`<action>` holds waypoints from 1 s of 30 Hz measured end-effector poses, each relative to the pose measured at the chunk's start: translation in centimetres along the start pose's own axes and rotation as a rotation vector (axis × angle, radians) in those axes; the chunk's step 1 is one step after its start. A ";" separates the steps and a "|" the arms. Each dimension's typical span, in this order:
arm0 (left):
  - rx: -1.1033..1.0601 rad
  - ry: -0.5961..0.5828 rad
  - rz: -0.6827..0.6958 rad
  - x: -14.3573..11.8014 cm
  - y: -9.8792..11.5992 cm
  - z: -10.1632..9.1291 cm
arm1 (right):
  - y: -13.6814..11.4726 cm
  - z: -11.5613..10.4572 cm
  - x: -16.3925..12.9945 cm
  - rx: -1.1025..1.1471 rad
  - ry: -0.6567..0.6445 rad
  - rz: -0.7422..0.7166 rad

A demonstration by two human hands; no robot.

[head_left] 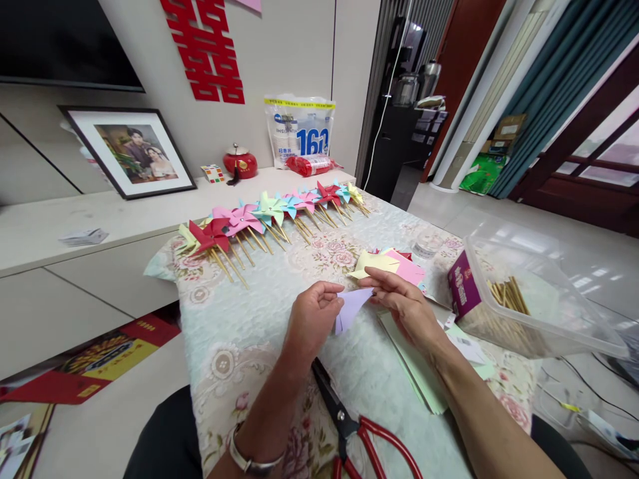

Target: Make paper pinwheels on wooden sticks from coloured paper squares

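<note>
Tablecloth, pale green with pink flowers [249, 319], took up most of the view, and the row of multicoloured paper pinwheels on thin sticks [272, 207] lay along its far side. Next biggest was the clear plastic box with a purple label [464, 283], off to the right, holding a heap of thin yellowish sticks [509, 296] toward its near-left end. The red-handled scissors with black blades [341, 416] lay close to the body, tips pointing toward the left forearm. Pale green paper sheets [422, 372] sat partly under the right forearm. Round clear tub [425, 246] was just past the yellow and pink cut paper; couldn't tell what was inside it.

Now the bit that mattered: the small lavender paper piece [352, 307] was up between the two hands, long axis running from lower left to upper right, narrowing toward the right. Left hand [312, 316] had its left edge in a thumb-and-finger pinch. Right hand [404, 306] was just as near, fingertips bunched narrow at the pointed corner, though I couldn't tell whether they really gripped it.
</note>
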State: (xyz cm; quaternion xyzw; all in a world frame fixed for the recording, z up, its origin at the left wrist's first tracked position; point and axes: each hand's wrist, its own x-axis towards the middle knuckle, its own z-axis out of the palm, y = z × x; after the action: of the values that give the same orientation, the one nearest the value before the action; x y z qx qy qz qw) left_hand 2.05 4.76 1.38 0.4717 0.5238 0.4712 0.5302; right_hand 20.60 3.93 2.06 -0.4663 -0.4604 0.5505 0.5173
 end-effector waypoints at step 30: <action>-0.469 -0.424 -0.317 -0.9 0.8 -0.1 | 0.3 0.4 -0.1 -0.256 -0.049 -0.088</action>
State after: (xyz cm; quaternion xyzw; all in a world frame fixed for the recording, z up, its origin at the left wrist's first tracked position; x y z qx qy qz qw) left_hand 1.95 3.94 2.29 0.3373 0.3462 0.3821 0.7876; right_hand 20.20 3.78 1.79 -0.4941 -0.5593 0.4752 0.4660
